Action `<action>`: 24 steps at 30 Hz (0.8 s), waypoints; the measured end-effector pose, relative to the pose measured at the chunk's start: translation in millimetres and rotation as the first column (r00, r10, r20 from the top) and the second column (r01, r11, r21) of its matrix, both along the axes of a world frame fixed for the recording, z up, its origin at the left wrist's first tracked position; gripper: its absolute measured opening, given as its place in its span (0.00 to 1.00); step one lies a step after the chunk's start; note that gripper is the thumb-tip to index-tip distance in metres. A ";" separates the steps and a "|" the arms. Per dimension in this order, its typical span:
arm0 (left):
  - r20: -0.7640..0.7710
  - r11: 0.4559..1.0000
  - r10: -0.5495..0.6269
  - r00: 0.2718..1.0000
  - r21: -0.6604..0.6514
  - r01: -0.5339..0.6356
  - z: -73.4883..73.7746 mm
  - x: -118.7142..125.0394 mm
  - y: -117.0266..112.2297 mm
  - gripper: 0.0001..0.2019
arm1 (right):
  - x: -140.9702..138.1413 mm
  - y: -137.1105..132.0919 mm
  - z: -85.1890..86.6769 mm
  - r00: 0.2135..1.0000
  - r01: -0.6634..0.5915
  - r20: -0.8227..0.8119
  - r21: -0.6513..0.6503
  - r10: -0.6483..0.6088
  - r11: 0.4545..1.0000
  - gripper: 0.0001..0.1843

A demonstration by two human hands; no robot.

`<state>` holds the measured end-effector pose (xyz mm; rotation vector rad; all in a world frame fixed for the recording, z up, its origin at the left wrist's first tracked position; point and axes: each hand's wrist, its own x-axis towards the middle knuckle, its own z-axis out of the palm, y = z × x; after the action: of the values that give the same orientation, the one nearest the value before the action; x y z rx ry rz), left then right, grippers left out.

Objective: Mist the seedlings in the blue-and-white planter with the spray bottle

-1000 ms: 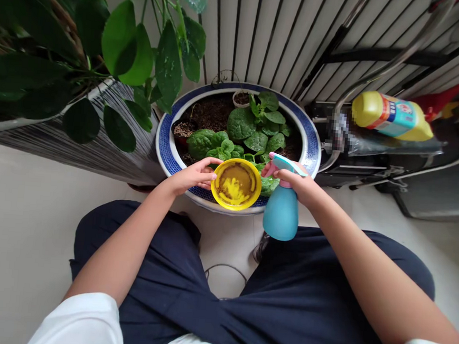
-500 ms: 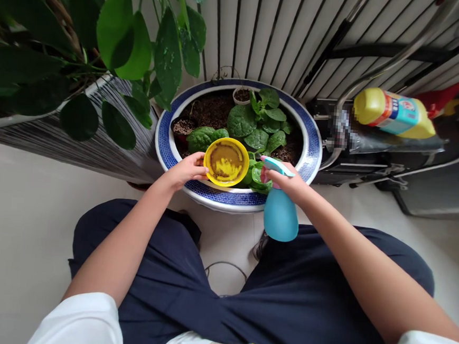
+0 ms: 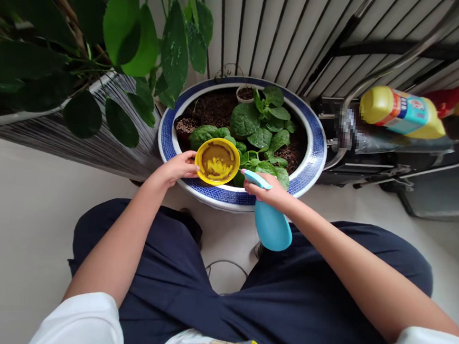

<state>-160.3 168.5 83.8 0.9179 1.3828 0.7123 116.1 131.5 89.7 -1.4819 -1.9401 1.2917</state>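
Note:
My left hand [image 3: 173, 169] grips the near edge of a yellow saucer [image 3: 217, 161] stained brown inside. The saucer hangs over the front rim of a round white planter with a blue band [image 3: 310, 163]. My right hand [image 3: 272, 191] is wrapped round the neck of a blue spray bottle [image 3: 271, 225], whose nozzle points left towards the saucer. The planter holds dark soil and a leafy green plant [image 3: 260, 129].
A tall plant with large dark leaves [image 3: 116, 41] in a ribbed grey pot [image 3: 97, 140] stands at the left. A yellow bottle [image 3: 401, 112] lies on a dark metal rack [image 3: 378, 152] at the right. A slatted white wall [image 3: 272, 32] rises behind. My knees frame a pale floor.
The saucer has moved left and farther over the planter. My right hand has swung the spray bottle left, and its nozzle now sits close beside the saucer.

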 end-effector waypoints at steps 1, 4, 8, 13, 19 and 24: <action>-0.006 1.000 0.003 1.000 -0.003 -0.003 -0.5 -1.7 0.2 0.22 | -2.7 0.5 -2.0 1.000 -0.001 0.016 0.000 0.001 1.000 0.10; -0.028 1.000 0.014 1.000 -0.006 -0.014 -3.0 -6.3 1.4 0.22 | -10.7 2.8 -10.4 0.999 0.050 0.019 -0.031 -0.050 0.998 0.13; -0.036 1.000 0.020 0.999 0.001 -0.020 -6.5 -10.1 3.4 0.22 | -20.9 2.3 -16.3 0.995 0.101 0.005 -0.038 -0.101 0.994 0.15; -0.032 1.000 0.025 0.999 0.007 -0.025 -8.8 -12.6 4.7 0.23 | -30.6 -3.4 -3.0 0.998 0.051 0.044 0.036 -0.052 0.998 0.14; -0.011 0.999 0.007 1.000 0.043 -0.007 -10.7 -16.3 4.2 0.24 | -28.8 -9.0 4.4 0.992 -0.127 0.026 0.084 0.125 0.988 0.09; -0.003 0.999 -0.006 1.000 0.049 0.007 -8.2 -18.0 2.7 0.25 | -27.6 -8.3 -6.9 0.999 -0.033 -0.025 0.014 0.033 0.999 0.12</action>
<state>-178.3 171.2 75.6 0.9622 1.3695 0.7432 88.5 123.3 82.7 -1.4259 -1.9614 1.3020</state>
